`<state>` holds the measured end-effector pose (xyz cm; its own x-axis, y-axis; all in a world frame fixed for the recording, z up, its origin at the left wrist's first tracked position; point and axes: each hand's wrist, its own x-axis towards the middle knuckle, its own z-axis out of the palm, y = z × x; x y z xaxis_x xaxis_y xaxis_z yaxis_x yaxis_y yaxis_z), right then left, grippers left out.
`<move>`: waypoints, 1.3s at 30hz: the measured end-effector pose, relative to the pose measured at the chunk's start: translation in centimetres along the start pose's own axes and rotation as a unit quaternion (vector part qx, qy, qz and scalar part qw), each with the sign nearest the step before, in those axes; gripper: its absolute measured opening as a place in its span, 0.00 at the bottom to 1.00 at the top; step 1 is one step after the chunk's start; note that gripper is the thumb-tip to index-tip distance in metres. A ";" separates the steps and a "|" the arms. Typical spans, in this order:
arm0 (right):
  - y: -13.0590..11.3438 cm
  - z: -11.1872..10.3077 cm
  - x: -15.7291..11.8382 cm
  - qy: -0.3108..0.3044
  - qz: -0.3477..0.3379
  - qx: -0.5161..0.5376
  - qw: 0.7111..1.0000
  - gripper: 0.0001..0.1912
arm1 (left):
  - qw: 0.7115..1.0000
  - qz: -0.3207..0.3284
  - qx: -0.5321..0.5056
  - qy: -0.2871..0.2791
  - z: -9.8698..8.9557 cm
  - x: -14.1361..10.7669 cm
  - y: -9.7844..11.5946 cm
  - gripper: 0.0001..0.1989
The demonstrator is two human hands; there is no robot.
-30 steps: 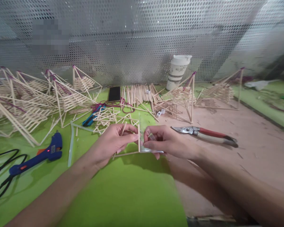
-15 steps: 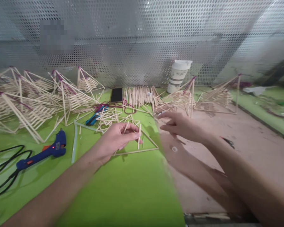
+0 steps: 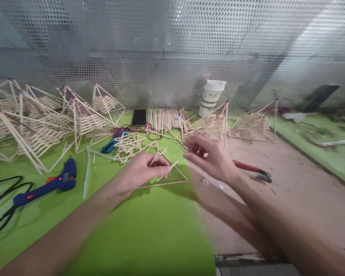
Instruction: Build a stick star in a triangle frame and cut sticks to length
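My left hand [image 3: 146, 170] is closed, its thumb and fingers pinching a short wooden stick [image 3: 174, 165] that slants up to the right. Under it lies a triangular frame of sticks [image 3: 163, 184], partly hidden by the hand. To the right, my right hand [image 3: 208, 155] hovers near the border of the green surface and the brown board, fingers bent and thumb apart, with nothing visible in it. Just behind the left hand sits a zigzag stick lattice [image 3: 129, 145]. A red-handled tool [image 3: 248, 168] lies beside my right wrist.
A blue glue gun [image 3: 60, 181] with a black cord lies at left, near a translucent glue stick [image 3: 86, 172]. Stick pyramids [image 3: 34, 134] crowd the back left. Farther back are a blue cutter [image 3: 113, 142], a phone [image 3: 139, 117], loose sticks [image 3: 166, 119] and a paper cup [image 3: 211, 97].
The stick in my left hand has tilted from upright to slanting. My right hand has shifted slightly left and down, its fingers now more curled. The red-handled tool shows more fully.
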<state>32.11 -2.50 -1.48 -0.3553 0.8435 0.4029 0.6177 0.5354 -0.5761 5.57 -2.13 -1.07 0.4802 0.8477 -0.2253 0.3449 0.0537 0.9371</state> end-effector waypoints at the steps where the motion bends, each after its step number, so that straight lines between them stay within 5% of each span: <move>1: -0.4 0.5 -0.1 -0.024 -0.038 0.023 0.999 0.13 | 1.000 0.001 0.002 -0.009 0.0 0.0 0.0 0.08; 5: -1.5 2.0 -0.4 -0.049 -0.135 0.049 0.988 0.08 | 0.999 -0.006 0.014 -0.035 0.1 0.1 0.1 0.08; 11: -0.4 1.6 0.0 -0.053 -0.119 -0.004 0.991 0.09 | 0.997 0.015 -0.076 0.022 -0.4 0.0 -0.5 0.14; 15: 1.1 1.2 0.1 -0.009 -0.017 -0.107 0.994 0.10 | 0.941 0.098 -0.304 0.113 -2.0 0.9 -0.4 0.18; 18: 1.4 1.6 0.1 -0.011 0.019 -0.132 0.991 0.12 | 0.892 0.056 -0.426 0.139 -2.8 1.5 0.2 0.24; 22: 0.8 2.3 0.1 -0.040 -0.021 -0.116 0.992 0.13 | 0.862 0.029 -0.487 0.138 -2.7 1.7 0.7 0.26; 31: -1.2 3.9 -1.1 -0.208 -0.223 0.019 0.952 0.09 | 0.859 0.042 -0.503 0.093 -2.3 1.7 0.1 0.26; 39: -2.8 4.4 -1.4 -0.237 -0.236 -0.051 0.941 0.07 | 0.882 0.047 -0.462 0.080 -2.0 1.8 -0.1 0.17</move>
<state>27.77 -4.98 -3.58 -0.8651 0.4508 0.2199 0.3682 0.8685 -0.3318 4.75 0.42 -1.00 0.3266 0.9308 -0.1639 -0.5303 0.3240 0.7835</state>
